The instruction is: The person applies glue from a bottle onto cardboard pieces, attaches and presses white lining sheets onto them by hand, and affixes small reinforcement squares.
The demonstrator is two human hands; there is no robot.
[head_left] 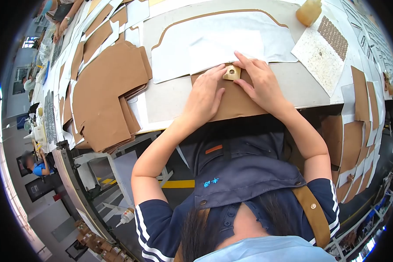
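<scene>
A small gold-coloured plate with a round hole (232, 73) lies on a brown sheet (236, 99) at the table's front edge. From the left, my left hand (205, 94) rests flat on the sheet, its fingertips at the plate's left edge and its thumb apart. On the other side, my right hand (262, 83) has its fingers and thumb spread around the plate's right side. The thumb tip is close to the plate's lower right corner; whether it touches I cannot tell. Just beyond lies a large white panel with a brown border (222, 37), overlapping the brown sheet.
Brown cut pieces (109, 87) are stacked on the left. At the back right stand a yellowish bottle (309, 12) and a speckled white board with a brown textured patch (321, 54). More brown and white pieces (353, 139) hang at right. Another person's hands (61, 28) show far left.
</scene>
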